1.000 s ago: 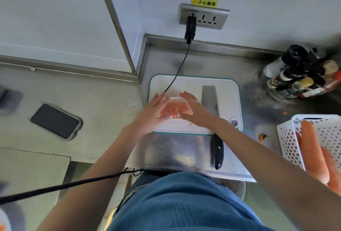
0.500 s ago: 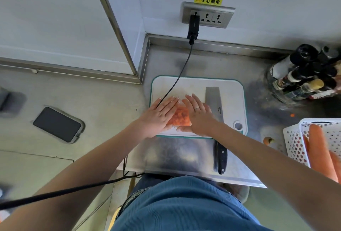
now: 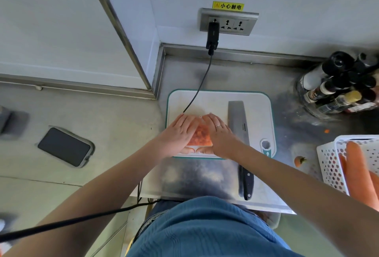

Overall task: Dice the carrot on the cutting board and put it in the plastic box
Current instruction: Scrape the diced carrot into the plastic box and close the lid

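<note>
A clear plastic box (image 3: 197,154) full of orange diced carrot (image 3: 200,136) sits on the near left part of the white cutting board (image 3: 256,117). My left hand (image 3: 180,131) and my right hand (image 3: 220,133) lie flat on top of the box, one on each side, fingers straight and fingertips nearly meeting at its far edge. Both thumbs rest along its near edge. The dice show in the gap between the hands. A cleaver (image 3: 239,121) lies on the board just right of my right hand, its black handle pointing toward me.
A white perforated basket (image 3: 332,166) with whole carrots (image 3: 356,164) stands at the right; a cut carrot top (image 3: 299,161) lies beside it. Bottles (image 3: 338,88) crowd the back right. A black cable (image 3: 202,86) runs from the wall socket across the board. A phone (image 3: 64,147) lies left.
Both hands went from cupping the sides of the box to lying flat over its top, fingers stretched forward. The knife has not moved.
</note>
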The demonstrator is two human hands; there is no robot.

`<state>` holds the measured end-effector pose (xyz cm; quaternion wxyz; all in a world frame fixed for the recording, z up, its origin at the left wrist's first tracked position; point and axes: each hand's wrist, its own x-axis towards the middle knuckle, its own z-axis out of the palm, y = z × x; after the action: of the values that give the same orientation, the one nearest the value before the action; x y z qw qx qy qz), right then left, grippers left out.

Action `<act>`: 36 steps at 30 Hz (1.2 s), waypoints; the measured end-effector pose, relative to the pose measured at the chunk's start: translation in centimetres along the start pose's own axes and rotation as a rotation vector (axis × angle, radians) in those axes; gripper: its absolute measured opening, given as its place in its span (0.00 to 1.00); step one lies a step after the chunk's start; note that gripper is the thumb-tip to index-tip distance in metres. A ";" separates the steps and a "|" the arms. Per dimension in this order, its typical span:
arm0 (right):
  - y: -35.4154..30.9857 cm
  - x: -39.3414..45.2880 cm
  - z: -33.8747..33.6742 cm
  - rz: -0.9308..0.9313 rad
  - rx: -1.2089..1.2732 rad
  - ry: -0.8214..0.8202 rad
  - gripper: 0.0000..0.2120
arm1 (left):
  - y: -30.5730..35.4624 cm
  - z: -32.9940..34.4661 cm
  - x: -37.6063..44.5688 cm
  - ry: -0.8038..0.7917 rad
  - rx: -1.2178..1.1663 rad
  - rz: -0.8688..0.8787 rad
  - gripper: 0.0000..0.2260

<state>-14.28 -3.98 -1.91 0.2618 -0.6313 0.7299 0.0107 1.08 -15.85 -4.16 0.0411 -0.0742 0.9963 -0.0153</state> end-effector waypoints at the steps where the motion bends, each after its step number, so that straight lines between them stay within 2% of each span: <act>1: -0.1 0.0 0.0 0.004 -0.003 -0.017 0.50 | 0.0 -0.1 0.1 -0.003 0.015 -0.001 0.47; 4: -0.4 0.3 0.1 0.021 -0.062 -0.049 0.52 | 0.8 -0.2 0.3 0.029 0.017 -0.047 0.43; 7: -0.7 0.3 0.5 0.025 -0.116 -0.026 0.52 | 1.9 0.4 0.6 -0.019 0.095 -0.111 0.43; 9: -0.7 0.3 0.7 0.026 -0.132 -0.009 0.51 | 2.3 0.7 0.7 0.003 0.141 -0.148 0.43; 12: -0.7 0.5 0.4 0.031 -0.015 0.010 0.51 | 2.1 0.6 0.8 -0.002 0.098 -0.185 0.45; 15: -0.5 0.3 -1.1 0.017 0.311 0.029 0.47 | 1.7 -1.0 0.6 -0.001 -0.189 -0.187 0.45; 17: -0.2 -0.4 -2.5 0.032 0.533 0.070 0.43 | 1.1 -3.4 0.4 -0.016 -0.549 -0.254 0.41; 18: -0.1 -0.9 -3.4 0.050 0.653 0.124 0.37 | 0.9 -5.2 0.2 -0.005 -0.777 -0.329 0.38; 19: -0.2 -1.5 -4.4 0.062 0.811 0.192 0.30 | 0.7 -6.8 0.0 0.039 -0.996 -0.415 0.35; 21: -0.8 -2.5 -6.4 0.064 1.199 0.317 0.17 | 0.7 -9.5 -0.1 0.228 -1.332 -0.526 0.29; 23: -1.7 -3.0 -8.0 0.112 1.462 0.419 0.11 | 1.4 -11.3 0.0 0.380 -1.478 -0.525 0.31; 25: -2.8 -3.0 -9.1 0.228 1.598 0.483 0.12 | 2.6 -12.5 0.3 0.484 -1.420 -0.511 0.34; 27: -4.1 -3.0 -9.9 0.348 1.622 0.581 0.18 | 3.9 -13.6 0.7 0.693 -1.214 -0.498 0.30; 28: -5.1 -3.4 -10.3 0.371 1.611 0.628 0.21 | 4.5 -14.1 0.9 0.826 -1.091 -0.498 0.24; 30: -6.9 -4.1 -11.3 0.301 1.622 0.704 0.22 | 5.0 -15.1 1.2 1.053 -0.911 -0.531 0.11; 31: -7.6 -4.5 -11.7 0.238 1.659 0.734 0.20 | 4.8 -15.7 1.4 1.147 -0.895 -0.558 0.10; 32: -8.1 -4.8 -12.1 0.175 1.673 0.776 0.18 | 4.6 -16.5 1.6 1.221 -0.965 -0.591 0.13; 34: -8.2 -5.2 -12.5 -0.049 1.530 0.906 0.16 | 4.2 -19.1 1.9 1.299 -1.315 -0.722 0.21; 36: -8.0 -5.2 -12.6 -0.224 1.306 0.986 0.15 | 4.3 -21.7 2.2 1.272 -1.643 -0.868 0.28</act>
<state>-11.13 -5.16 13.55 0.2251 -0.3534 0.5529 -0.7202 -3.57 -11.43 17.11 -0.5447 -0.3977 0.4340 0.5973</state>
